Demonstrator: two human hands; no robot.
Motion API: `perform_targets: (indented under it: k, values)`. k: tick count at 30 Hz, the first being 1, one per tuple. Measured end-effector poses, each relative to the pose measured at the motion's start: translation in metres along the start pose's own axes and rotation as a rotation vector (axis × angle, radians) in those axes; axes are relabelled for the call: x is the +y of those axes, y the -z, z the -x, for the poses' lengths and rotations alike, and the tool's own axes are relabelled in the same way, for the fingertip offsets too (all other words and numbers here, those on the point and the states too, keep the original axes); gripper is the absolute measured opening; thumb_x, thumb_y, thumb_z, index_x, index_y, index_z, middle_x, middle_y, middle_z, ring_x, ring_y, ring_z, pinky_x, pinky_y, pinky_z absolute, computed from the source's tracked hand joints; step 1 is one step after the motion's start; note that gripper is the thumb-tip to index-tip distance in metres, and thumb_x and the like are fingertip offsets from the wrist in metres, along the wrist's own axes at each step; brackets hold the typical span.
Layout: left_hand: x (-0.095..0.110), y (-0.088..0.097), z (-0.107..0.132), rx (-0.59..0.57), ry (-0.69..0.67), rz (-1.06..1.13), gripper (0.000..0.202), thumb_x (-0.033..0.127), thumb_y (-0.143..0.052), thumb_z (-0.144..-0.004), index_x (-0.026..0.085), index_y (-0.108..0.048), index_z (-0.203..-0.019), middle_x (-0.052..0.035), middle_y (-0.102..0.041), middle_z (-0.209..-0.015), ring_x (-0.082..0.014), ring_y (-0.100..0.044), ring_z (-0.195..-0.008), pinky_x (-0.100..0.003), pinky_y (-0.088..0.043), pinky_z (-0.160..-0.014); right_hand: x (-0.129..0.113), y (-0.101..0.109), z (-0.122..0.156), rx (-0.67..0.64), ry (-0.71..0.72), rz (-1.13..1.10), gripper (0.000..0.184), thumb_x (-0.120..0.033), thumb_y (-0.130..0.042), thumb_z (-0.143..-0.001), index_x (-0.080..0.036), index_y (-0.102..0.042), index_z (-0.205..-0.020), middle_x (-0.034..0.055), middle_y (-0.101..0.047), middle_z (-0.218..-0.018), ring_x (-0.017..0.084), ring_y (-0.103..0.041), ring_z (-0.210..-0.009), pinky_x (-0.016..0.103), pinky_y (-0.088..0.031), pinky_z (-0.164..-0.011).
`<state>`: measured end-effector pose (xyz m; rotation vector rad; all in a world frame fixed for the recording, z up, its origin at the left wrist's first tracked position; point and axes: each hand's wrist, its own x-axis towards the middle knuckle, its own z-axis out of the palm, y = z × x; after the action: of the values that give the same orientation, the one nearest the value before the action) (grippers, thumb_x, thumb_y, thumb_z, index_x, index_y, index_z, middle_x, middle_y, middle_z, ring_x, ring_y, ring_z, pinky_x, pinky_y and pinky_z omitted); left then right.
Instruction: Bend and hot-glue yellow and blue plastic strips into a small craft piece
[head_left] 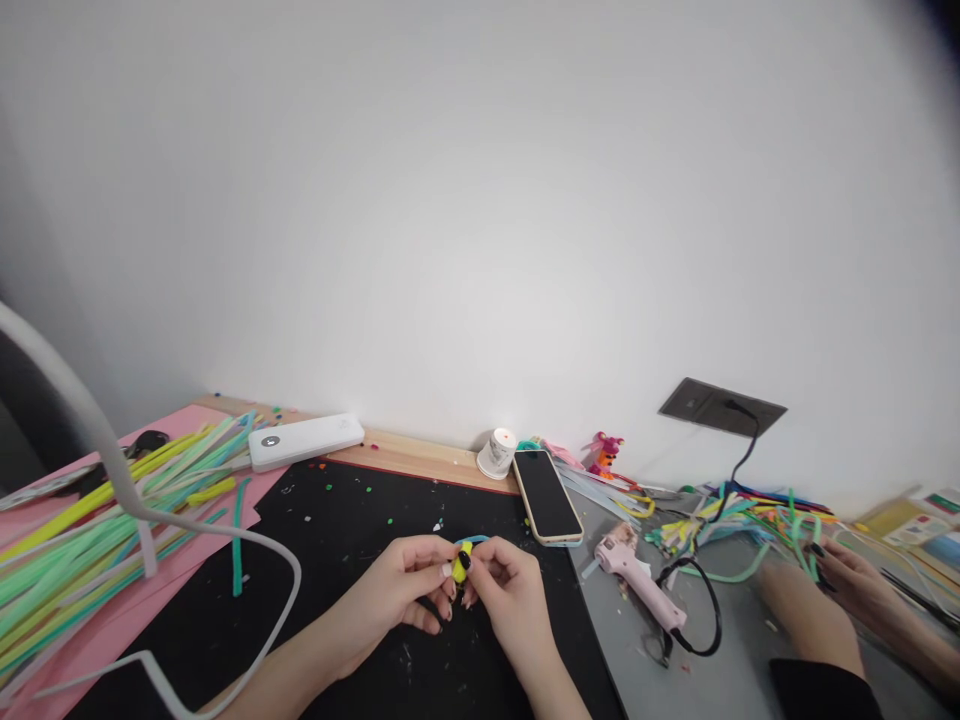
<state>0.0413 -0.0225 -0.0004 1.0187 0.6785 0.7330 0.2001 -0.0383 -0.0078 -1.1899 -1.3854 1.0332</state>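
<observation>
Over the black mat (pixel 360 560), a small bright yellow pipe-cleaner piece (pixel 459 570) is pinched between both of my hands. My left hand (pixel 397 588) grips it from the left with thumb and fingertips. From the other side, my right hand (pixel 516 590) presses its thumb against the same piece. A thin blue strip (pixel 471 539) arches just behind it, partly covered by my fingers. How the blue and yellow parts join is hidden.
Pipe cleaners (pixel 82 560) lie on pink paper at left, under a white cable (pixel 277 625). A power bank (pixel 307 442), paper cup (pixel 497 453) and phone (pixel 549 497) stand behind. At right are a glue gun (pixel 641 580) and a co-worker's hands (pixel 855 580) holding green strips.
</observation>
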Motion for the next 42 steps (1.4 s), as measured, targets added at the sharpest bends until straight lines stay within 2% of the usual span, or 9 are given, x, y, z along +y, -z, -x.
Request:
perform_targets:
  k: [4,7,13,18,25,29,34,38,42]
  values:
    - [0.002,-0.001,-0.001,0.045,0.000,-0.072,0.016,0.031,-0.061,-0.072,0.016,-0.063,-0.076,0.0016,-0.058,-0.066,-0.0095,-0.053,-0.056,-0.020,-0.045,-0.051,0.000,-0.002,-0.001,0.021,-0.037,-0.168,0.021,-0.034,-0.068,-0.071,-0.020,-0.055,-0.080,-0.0032,-0.056,-0.063,0.011,-0.054,-0.045,0.022,-0.045,-0.044]
    - [0.000,0.000,-0.001,0.060,0.007,-0.092,0.019,0.033,-0.061,-0.071,0.016,-0.064,-0.079,0.0015,-0.058,-0.065,-0.0097,-0.053,-0.055,-0.020,-0.045,-0.051,-0.002,-0.003,-0.001,-0.018,-0.031,-0.180,0.026,-0.035,-0.067,-0.072,-0.020,-0.059,-0.092,-0.0023,-0.054,-0.069,0.010,-0.053,-0.048,0.023,-0.047,-0.043]
    - [-0.001,0.001,-0.001,0.070,0.011,-0.059,0.019,0.030,-0.059,-0.071,0.017,-0.063,-0.084,0.0033,-0.055,-0.065,-0.0089,-0.052,-0.054,-0.019,-0.043,-0.050,-0.003,-0.002,-0.001,0.020,0.059,-0.064,0.012,-0.031,-0.063,-0.076,-0.020,-0.067,-0.079,0.0001,-0.044,-0.082,0.009,-0.048,-0.055,0.020,-0.040,-0.039]
    - [-0.002,0.001,-0.002,0.071,0.010,-0.040,0.025,0.035,-0.059,-0.075,0.019,-0.059,-0.095,0.0048,-0.053,-0.065,-0.0081,-0.051,-0.053,-0.018,-0.043,-0.049,-0.003,-0.003,-0.001,0.043,0.064,-0.061,0.011,-0.027,-0.059,-0.080,-0.019,-0.063,-0.074,-0.0014,-0.043,-0.078,0.007,-0.041,-0.052,0.020,-0.032,-0.041]
    - [0.003,0.000,-0.002,0.073,0.019,-0.060,0.028,0.041,-0.061,-0.074,0.018,-0.058,-0.091,0.0048,-0.054,-0.065,-0.0072,-0.051,-0.050,-0.017,-0.041,-0.047,-0.001,-0.003,-0.001,0.083,0.026,-0.141,0.013,-0.027,-0.059,-0.080,-0.018,-0.058,-0.070,-0.0034,-0.043,-0.072,0.007,-0.036,-0.050,0.020,-0.027,-0.042]
    - [-0.002,0.005,-0.006,0.099,0.004,-0.051,0.031,0.044,-0.059,-0.075,0.019,-0.057,-0.095,0.0034,-0.055,-0.072,-0.0072,-0.052,-0.051,-0.019,-0.044,-0.049,0.001,0.000,-0.004,0.138,-0.008,-0.189,0.015,-0.030,-0.060,-0.080,-0.017,-0.058,-0.072,-0.0037,-0.044,-0.068,0.007,-0.034,-0.050,0.019,-0.024,-0.042]
    - [-0.016,0.008,-0.015,0.157,-0.106,-0.314,0.031,0.039,-0.062,-0.072,0.017,-0.058,-0.093,-0.0003,-0.057,-0.084,-0.0077,-0.052,-0.050,-0.020,-0.044,-0.044,-0.001,-0.003,-0.002,0.140,-0.050,-0.228,0.017,-0.031,-0.061,-0.079,-0.017,-0.058,-0.071,-0.0040,-0.046,-0.064,0.006,-0.032,-0.051,0.019,-0.023,-0.043]
    - [-0.017,0.004,-0.013,0.152,-0.228,-0.510,0.015,0.030,-0.058,-0.076,0.016,-0.059,-0.079,0.0016,-0.057,-0.070,-0.0116,-0.054,-0.057,-0.021,-0.044,-0.052,-0.004,-0.010,0.002,0.108,-0.045,-0.231,0.017,-0.030,-0.063,-0.078,-0.016,-0.059,-0.069,-0.0030,-0.049,-0.066,0.007,-0.035,-0.053,0.020,-0.026,-0.046]
    - [-0.012,0.001,-0.007,0.224,-0.308,-0.666,0.014,0.026,-0.054,-0.078,0.016,-0.060,-0.071,0.0014,-0.057,-0.067,-0.0128,-0.054,-0.060,-0.021,-0.041,-0.054,-0.004,-0.014,0.003,0.089,-0.054,-0.254,0.016,-0.028,-0.063,-0.078,-0.017,-0.059,-0.069,-0.0032,-0.048,-0.066,0.008,-0.036,-0.054,0.020,-0.027,-0.046]
